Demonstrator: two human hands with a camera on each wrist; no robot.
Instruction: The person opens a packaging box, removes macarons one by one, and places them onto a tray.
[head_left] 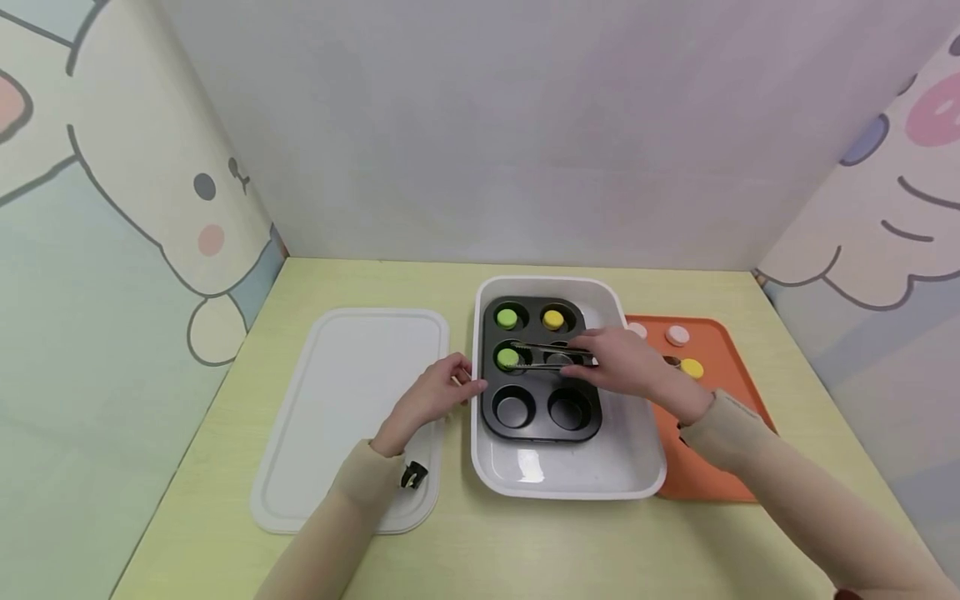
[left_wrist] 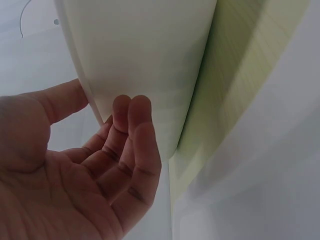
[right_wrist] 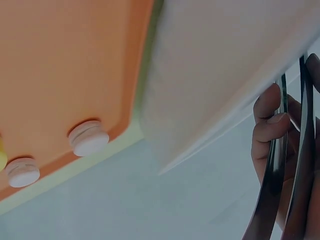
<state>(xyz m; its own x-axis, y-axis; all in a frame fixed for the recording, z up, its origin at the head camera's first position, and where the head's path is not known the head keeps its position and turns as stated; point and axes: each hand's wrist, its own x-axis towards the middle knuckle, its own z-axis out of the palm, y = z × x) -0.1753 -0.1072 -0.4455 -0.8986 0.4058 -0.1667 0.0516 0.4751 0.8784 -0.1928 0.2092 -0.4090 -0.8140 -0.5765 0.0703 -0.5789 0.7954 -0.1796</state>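
Note:
My right hand (head_left: 618, 360) holds metal tongs (head_left: 542, 367), also seen in the right wrist view as two long dark arms (right_wrist: 272, 175) between thumb and fingers. The tongs' tips lie at a green macaron (head_left: 507, 358) in the middle-left cup of a black muffin tin (head_left: 540, 393); whether they squeeze it I cannot tell. Another green macaron (head_left: 507, 319) and a yellow macaron (head_left: 553, 320) sit in the far cups. The tin lies inside a white basin (head_left: 555, 473). With thumb at its rim and fingers curled against the outer wall, my left hand (left_wrist: 95, 160) grips the basin's left side.
An orange tray (head_left: 708, 450) lies partly under the basin's right side, bearing pink macarons (head_left: 677, 336) and a yellow one (head_left: 692, 368). On the left lies a white tray or lid (head_left: 352, 375). A pale wall (head_left: 510, 167) stands behind the table.

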